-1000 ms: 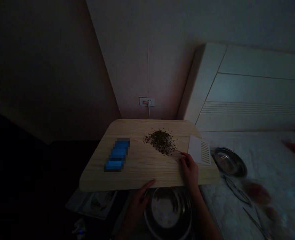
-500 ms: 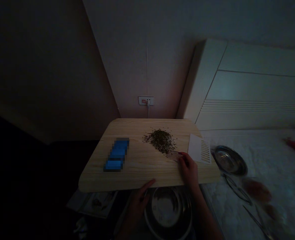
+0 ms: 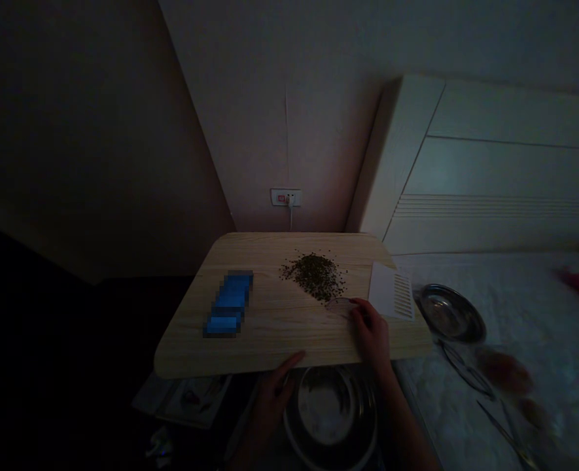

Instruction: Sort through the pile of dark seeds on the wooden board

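A loose pile of small dark green grains, perhaps mung beans (image 3: 317, 275), is spread on the wooden tabletop (image 3: 279, 333). My right hand (image 3: 370, 330) is closed, pinching a thin clear rounded piece (image 3: 339, 305) whose far end lies at the pile's near edge. Its exact kind is hard to make out in the dim light. At the table's front edge rests my left hand (image 3: 277, 386), thumb and forefinger apart, nothing seen between them. Below the edge, between my forearms, sits a shiny metal basin (image 3: 331, 412).
A blurred-out blue-screened device (image 3: 229, 304) lies on the table's left, and a white slotted board (image 3: 385, 291) on its right. On the bed are a metal bowl (image 3: 451, 314), dark-framed glasses (image 3: 466, 369) and scissors (image 3: 505, 435). A wall socket (image 3: 285, 197) holds a plug.
The clear piece in my right hand has shifted very slightly and looks tilted a little differently. My left hand and the pile look the same.
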Motion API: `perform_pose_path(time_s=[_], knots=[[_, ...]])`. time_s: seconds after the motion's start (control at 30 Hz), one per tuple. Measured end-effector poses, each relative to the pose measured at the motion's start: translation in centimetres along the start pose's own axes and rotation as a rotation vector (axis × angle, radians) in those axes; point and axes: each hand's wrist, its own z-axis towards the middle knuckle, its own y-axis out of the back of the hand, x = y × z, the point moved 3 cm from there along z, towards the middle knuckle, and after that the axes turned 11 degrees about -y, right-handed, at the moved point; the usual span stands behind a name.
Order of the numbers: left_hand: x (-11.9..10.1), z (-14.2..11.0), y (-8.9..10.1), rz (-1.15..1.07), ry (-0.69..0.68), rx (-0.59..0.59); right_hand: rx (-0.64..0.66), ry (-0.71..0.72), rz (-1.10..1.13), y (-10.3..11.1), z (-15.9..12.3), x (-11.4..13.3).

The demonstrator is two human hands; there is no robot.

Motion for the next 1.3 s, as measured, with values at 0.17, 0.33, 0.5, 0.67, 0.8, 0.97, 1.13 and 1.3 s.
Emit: perform_pose_path(time_s=[0.17,0.33,0.5,0.67,0.8,0.97,1.13,1.3], knots=[[-0.6,0.1,0.0,-0.022,0.026,-0.005,-0.026,-0.011,-0.009,0.1,0.0,0.0],[-1.0,-0.1,0.1,-0.032,0.023,-0.017,-0.005,-0.005,0.004,-0.1,0.0,0.0],[-0.2,-0.1,0.2,0.005,0.014,-0.030,0.003,0.017,0.005,-0.2,0.0,0.1],[-0.1,0.0,0.1,-0.015,0.003,-0.018,-0.050,0.023,-0.036,0.0,0.1,0.2],[-0.2,0.0,0.0,-0.035,0.009,-0.014,-0.061,0.109,-0.092,-0.2,0.1,1.0],[-0.3,-0.1,0.0,-0.024,0.006,-0.015,-0.017,0.235,-0.194,-0.8,-0.3,2.0],[-0.6,0.0,0.1,-0.026,-0.014,-0.008,0.005,0.288,-0.288,-1.0,-0.6,2.1],[-1.0,0.1,0.1,-0.035,-0.021,-0.029,-0.007,0.313,-0.315,-1.0,-0.7,2.4]])
